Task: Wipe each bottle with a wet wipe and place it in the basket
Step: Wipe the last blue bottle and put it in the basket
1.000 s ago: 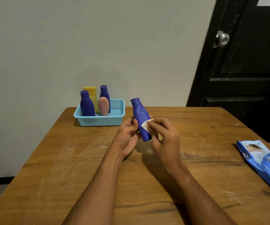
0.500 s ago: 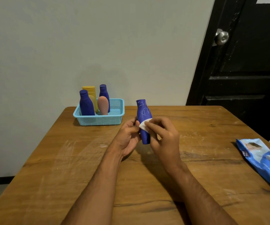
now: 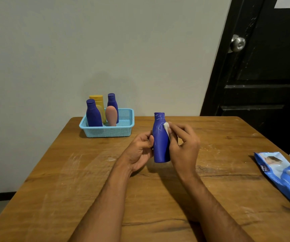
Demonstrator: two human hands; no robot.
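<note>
Wiping of the last loose bottle. The left hand (image 3: 139,151) is gripping the blue bottle (image 3: 160,142) upright above the desk (image 3: 70,180), thumb on its near face and fingers curled behind it. The right hand (image 3: 184,145) is pinching a folded white wet wipe (image 3: 167,128) between its fingertips and pressing it against the bottle's upper right shoulder, just below the neck. Pale scratch-like streaks are showing on the bottle's facing side.

To do this step well, the wipe should probably be travelling along the whole body, from the neck to the base, while the left hand is turning the bottle so that every face is being reached; a firm hold low on the body is likely to be keeping it from slipping once wet.

The bottle is lying between the two hands, touched by both, at the middle of the desk. The light blue basket (image 3: 123,131) is standing well apart, at the far left edge, already holding two blue bottles, a yellow one and a pink one. The pack of wipes (image 3: 284,175) is resting at the right edge.
</note>
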